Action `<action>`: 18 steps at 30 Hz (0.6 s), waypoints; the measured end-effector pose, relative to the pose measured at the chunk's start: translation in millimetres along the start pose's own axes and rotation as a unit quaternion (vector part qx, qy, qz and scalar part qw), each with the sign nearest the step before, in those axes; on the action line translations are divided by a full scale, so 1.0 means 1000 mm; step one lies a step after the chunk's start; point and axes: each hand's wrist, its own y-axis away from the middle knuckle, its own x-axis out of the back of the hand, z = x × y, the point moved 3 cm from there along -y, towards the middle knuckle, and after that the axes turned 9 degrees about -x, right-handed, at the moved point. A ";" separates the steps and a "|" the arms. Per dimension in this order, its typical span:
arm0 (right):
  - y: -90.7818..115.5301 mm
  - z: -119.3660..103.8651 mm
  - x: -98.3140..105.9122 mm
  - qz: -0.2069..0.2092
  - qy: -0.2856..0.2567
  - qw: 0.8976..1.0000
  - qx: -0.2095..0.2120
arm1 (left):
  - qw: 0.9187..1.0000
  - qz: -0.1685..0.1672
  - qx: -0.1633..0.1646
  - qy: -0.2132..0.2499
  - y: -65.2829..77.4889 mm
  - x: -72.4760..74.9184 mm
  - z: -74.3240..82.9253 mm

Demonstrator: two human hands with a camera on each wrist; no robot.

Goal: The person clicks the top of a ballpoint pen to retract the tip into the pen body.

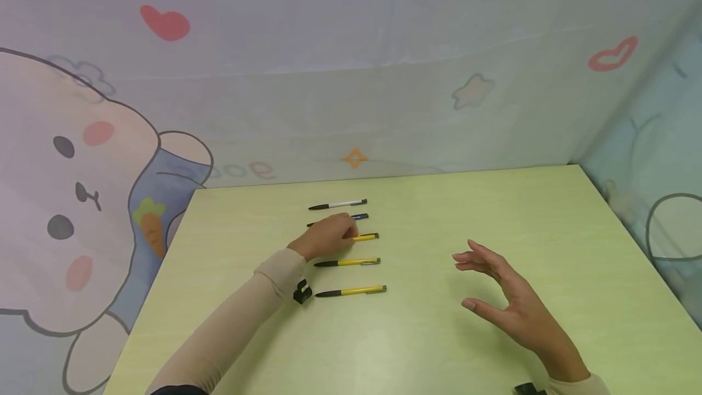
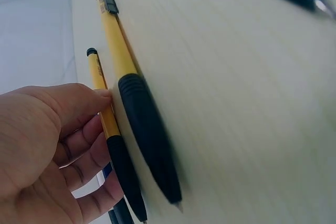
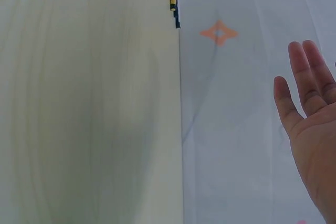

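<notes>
My left hand pinches a yellow pen with a dark grip, the middle one of a column of pens. In the left wrist view the thumb lies on the barrel of that yellow pen, with curled fingers behind it. Just beyond, a blue pen is partly hidden by the hand, and a white pen lies farthest back. Two more yellow pens, one close by and one nearer the front, lie toward me. My right hand hovers over the table, fingers extended and apart from the thumb, holding nothing.
The pale yellow-green table carries the pens left of its middle. A printed cloth with hearts and a bear hangs behind its back edge, and another cloth hangs along the right side.
</notes>
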 end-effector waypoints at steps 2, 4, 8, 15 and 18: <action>0.000 0.000 0.000 0.001 0.001 1.000 0.001 | 1.000 0.000 -0.005 -0.003 -0.001 0.000 0.001; -0.001 -0.001 0.000 0.002 0.002 1.000 0.000 | 1.000 0.000 -0.007 -0.005 -0.002 0.000 0.003; -0.003 -0.008 -0.001 0.006 0.003 1.000 -0.001 | 1.000 -0.004 -0.009 -0.005 -0.003 0.000 0.006; -0.010 -0.030 -0.001 0.009 0.002 1.000 -0.002 | 1.000 -0.002 -0.007 0.006 -0.003 0.002 0.006; -0.007 -0.020 0.000 0.006 0.000 1.000 -0.006 | 1.000 0.001 -0.007 0.007 -0.003 0.004 0.005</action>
